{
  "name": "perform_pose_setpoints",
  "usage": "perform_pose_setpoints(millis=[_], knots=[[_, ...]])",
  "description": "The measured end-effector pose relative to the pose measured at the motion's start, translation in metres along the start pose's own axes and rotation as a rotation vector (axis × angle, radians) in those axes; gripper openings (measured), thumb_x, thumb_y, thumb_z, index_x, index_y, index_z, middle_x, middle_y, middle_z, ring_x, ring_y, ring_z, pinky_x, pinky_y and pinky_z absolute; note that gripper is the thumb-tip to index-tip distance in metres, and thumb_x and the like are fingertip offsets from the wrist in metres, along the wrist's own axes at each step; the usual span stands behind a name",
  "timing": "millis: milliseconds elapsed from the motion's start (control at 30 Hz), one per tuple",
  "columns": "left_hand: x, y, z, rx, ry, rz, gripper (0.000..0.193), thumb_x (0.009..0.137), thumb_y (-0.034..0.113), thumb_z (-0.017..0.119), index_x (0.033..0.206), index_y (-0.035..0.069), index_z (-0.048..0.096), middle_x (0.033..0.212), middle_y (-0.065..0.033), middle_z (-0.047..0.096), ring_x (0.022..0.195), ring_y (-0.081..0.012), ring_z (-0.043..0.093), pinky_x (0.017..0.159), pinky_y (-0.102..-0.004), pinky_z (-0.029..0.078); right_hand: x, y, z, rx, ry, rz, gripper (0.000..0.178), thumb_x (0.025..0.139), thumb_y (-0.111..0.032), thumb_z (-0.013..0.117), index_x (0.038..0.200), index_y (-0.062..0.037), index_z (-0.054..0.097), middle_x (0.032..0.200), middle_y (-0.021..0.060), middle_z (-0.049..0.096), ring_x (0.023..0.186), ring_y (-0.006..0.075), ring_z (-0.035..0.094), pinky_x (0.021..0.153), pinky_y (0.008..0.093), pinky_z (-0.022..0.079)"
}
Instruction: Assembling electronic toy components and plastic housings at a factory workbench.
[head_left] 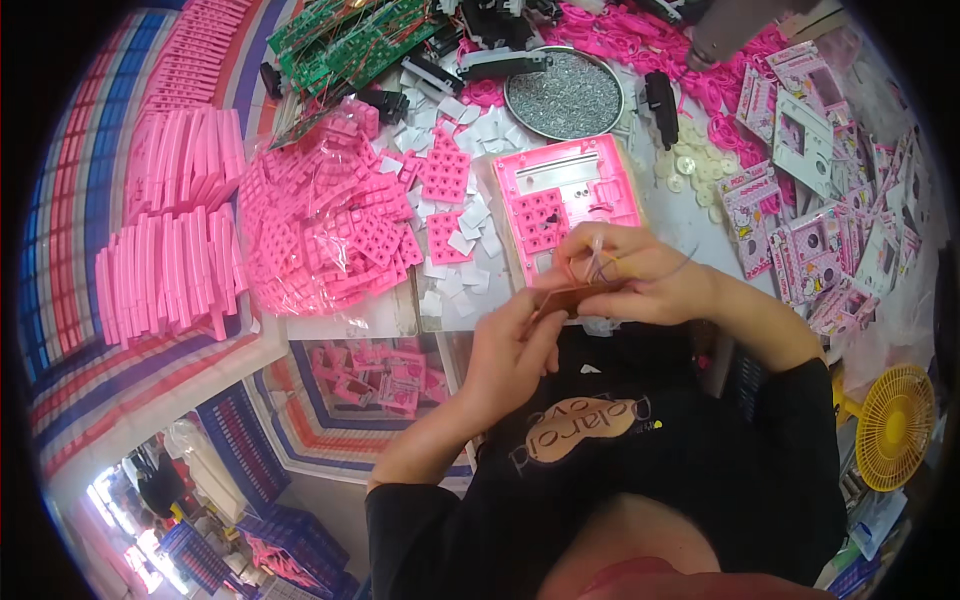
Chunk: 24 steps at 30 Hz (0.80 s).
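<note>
Close to my body, my left hand (508, 352) and my right hand (650, 280) meet over a small brown circuit board (572, 297). Left fingers pinch one end of it, while the right fingers close on its other end, where thin coloured wires (602, 266) stick out. Just beyond my hands lies a pink plastic housing (625, 205), open side up. It has a white-and-silver strip near its far edge and a pink button pad (535, 215) on its left side. My hands cover the housing's near part.
Left of the housing are a bag of pink button pads (320, 220) and white squares (470, 285). Beyond stand a round tray of screws (563, 95) and green circuit boards (350, 40). Printed panels (810, 250) and pale discs (695, 165) lie right; pink casings (170, 270) stand far left.
</note>
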<state>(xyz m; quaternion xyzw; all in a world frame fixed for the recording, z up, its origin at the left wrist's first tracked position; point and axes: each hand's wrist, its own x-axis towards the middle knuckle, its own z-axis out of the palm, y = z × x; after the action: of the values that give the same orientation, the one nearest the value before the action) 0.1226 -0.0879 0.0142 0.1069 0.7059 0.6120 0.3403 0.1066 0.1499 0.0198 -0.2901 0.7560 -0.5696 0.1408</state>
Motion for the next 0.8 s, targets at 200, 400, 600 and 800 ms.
perform_pose_setpoints(millis=[200,400,600,800], knots=[[0.006,-0.009,-0.002,-0.159,0.005,-0.08,0.02,0.106,0.011,0.052,0.121,-0.001,0.057,0.084,-0.0046,0.066,0.054,-0.0061,0.056,0.047,-0.0204,0.042,0.008,0.017,0.008,0.445,0.156,0.176,0.034,0.092,-0.006,0.071,0.126,-0.0016,0.068,0.118,0.0117,0.072,0.11,0.0148,0.066,0.094,0.032,0.051],[0.003,-0.011,-0.003,-0.514,-0.089,-0.268,0.041,0.106,0.01,0.05,0.145,0.001,0.042,0.113,-0.0123,0.066,0.07,-0.0122,0.065,0.055,-0.0208,0.05,0.023,0.03,-0.017,0.046,0.172,0.376,0.03,0.092,-0.009,0.07,0.12,0.0009,0.069,0.096,0.0053,0.074,0.091,0.0083,0.065,0.081,0.0295,0.053],[-0.019,-0.032,-0.011,0.075,-0.029,0.081,0.057,0.098,0.008,0.063,0.15,0.001,0.041,0.117,-0.0159,0.068,0.092,-0.022,0.07,0.079,-0.0342,0.057,0.049,0.05,-0.023,-0.34,0.171,0.215,0.028,0.089,-0.015,0.073,0.112,0.0009,0.069,0.088,0.0157,0.072,0.08,0.0226,0.07,0.072,0.036,0.053],[-0.006,0.003,-0.039,0.762,0.152,0.257,0.044,0.083,0.009,0.078,0.123,-0.002,0.062,0.109,-0.0168,0.069,0.096,-0.0314,0.068,0.083,-0.0378,0.053,0.057,0.047,-0.023,-0.588,0.095,0.217,0.035,0.087,-0.019,0.074,0.117,-0.0022,0.067,0.092,0.0201,0.07,0.084,0.0376,0.068,0.076,0.044,0.053]])
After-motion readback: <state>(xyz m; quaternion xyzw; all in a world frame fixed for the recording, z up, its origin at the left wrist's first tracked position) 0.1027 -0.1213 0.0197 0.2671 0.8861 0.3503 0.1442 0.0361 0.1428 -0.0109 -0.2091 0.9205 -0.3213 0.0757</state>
